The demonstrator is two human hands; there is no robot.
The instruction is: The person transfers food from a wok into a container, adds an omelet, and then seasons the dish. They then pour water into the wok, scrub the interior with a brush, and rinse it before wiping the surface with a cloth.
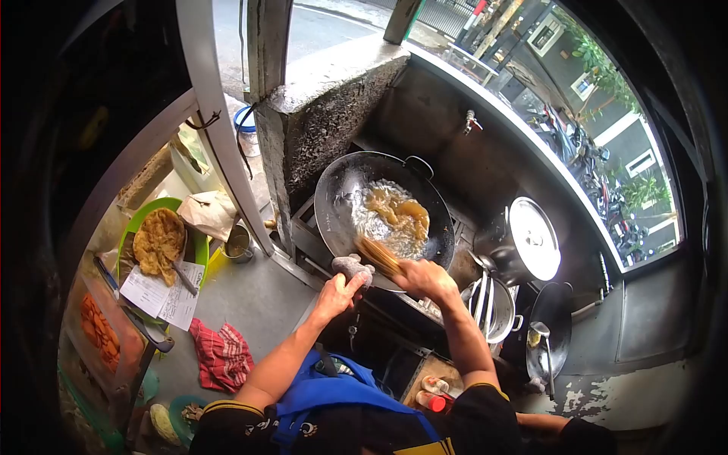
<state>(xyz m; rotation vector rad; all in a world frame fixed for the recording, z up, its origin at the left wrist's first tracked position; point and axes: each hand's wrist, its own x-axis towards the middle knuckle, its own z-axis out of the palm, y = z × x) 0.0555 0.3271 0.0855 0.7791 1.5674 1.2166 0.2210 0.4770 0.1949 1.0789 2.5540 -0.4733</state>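
A large dark wok holds bubbling oil with a golden, ragged-edged piece of food in it. My left hand is closed on a greyish cloth at the wok's near rim. A bundle of thin wooden sticks is gripped in my right hand, just right of the cloth; its far end reaches over the wok's near edge. The fingertips of my right hand are partly hidden by its back.
A lidded pot and a smaller pot with utensils stand right of the wok. Further right is another wok. At left are a green bowl with fried food and papers, and a red checked cloth. A co-worker's arm shows lower right.
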